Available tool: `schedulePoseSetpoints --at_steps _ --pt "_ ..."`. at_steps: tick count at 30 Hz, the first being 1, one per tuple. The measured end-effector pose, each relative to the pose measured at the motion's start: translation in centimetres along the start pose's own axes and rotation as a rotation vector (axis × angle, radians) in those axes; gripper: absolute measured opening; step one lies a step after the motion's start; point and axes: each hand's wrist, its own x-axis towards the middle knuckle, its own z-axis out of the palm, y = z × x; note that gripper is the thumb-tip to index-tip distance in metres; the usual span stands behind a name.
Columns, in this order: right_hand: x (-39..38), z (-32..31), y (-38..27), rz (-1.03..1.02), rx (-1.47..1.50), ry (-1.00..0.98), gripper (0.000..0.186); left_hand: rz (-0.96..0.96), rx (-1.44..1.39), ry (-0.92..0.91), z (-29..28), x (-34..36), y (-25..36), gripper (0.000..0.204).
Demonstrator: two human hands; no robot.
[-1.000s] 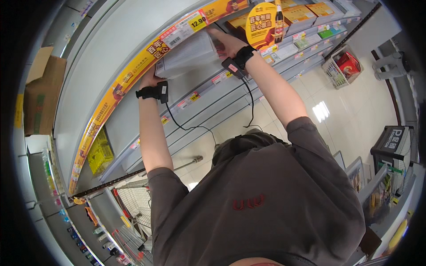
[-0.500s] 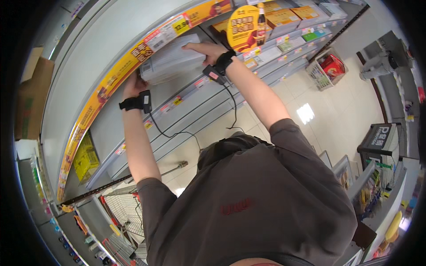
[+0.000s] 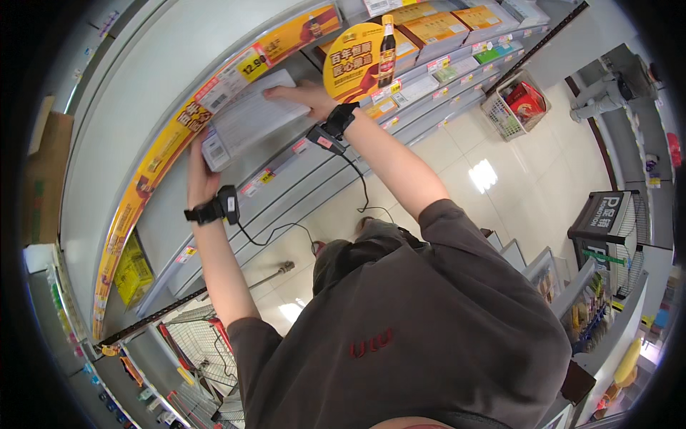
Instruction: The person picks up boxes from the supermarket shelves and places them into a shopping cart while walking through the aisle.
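A pale, flat package with a barcode label (image 3: 246, 121) lies under the curved yellow promotional strip (image 3: 143, 179) on the shelf. My left hand (image 3: 200, 168) grips its left end, with fingertips hidden behind it. My right hand (image 3: 296, 96) holds the far right part, fingers bent over its upper face. Both wrists carry black strapped devices with cables. Right of my right hand stands a round yellow sign with a printed bottle (image 3: 354, 61). A yellow package (image 3: 132, 268) sits lower left on the shelf.
Orange boxes (image 3: 429, 32) line the upper right shelves. A basket with a red package (image 3: 504, 121) and a black display stand (image 3: 604, 236) are on the right. A wire trolley (image 3: 196, 343) stands lower left, a cardboard box (image 3: 46, 171) at far left, a metal rod (image 3: 264, 275) below the shelving.
The package and both hands have shifted leftward and down in the view, along with the surroundings. More of the package's top and its barcode end now shows.
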Motion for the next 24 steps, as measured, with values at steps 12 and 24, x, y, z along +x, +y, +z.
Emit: schedulePoseSetpoints --at_steps 12,24 --pt "-7.5 5.6 1.8 -0.283 0.187 -0.49 0.075 0.082 -0.256 0.268 -3.8 -17.9 0.6 0.035" --pt "-17.1 25.7 8.9 -0.006 0.145 -0.689 0.093 0.317 -0.223 0.432 -17.9 -38.5 -2.0 0.068"
